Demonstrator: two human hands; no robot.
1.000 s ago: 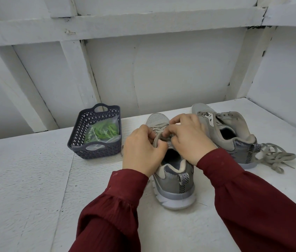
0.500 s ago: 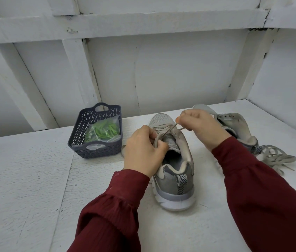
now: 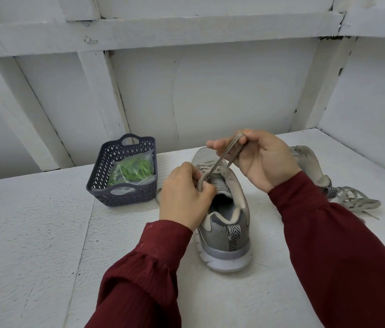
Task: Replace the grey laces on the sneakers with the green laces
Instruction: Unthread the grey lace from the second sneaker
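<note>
A grey sneaker [image 3: 224,230] stands in the middle of the table with its heel toward me. My left hand [image 3: 184,197] holds the shoe at its left collar and pinches the lower part of the grey lace [image 3: 222,157]. My right hand [image 3: 262,157] is raised above the toe and pinches a loop of that same lace, drawn taut upward. The second sneaker [image 3: 309,164] lies behind my right wrist, mostly hidden. A loose grey lace [image 3: 354,200] is piled to its right. The green laces [image 3: 134,170] sit in a clear bag inside the basket.
A dark slotted plastic basket [image 3: 106,185] stands to the left of the sneaker, near the back wall. White panelled walls close off the table at the back and on the right. The white table [image 3: 33,245] stretches left and toward me.
My right hand has risen and moved right, away from the tongue, drawing a loop of grey lace out of the shoe. My left hand has stayed at the shoe's collar.
</note>
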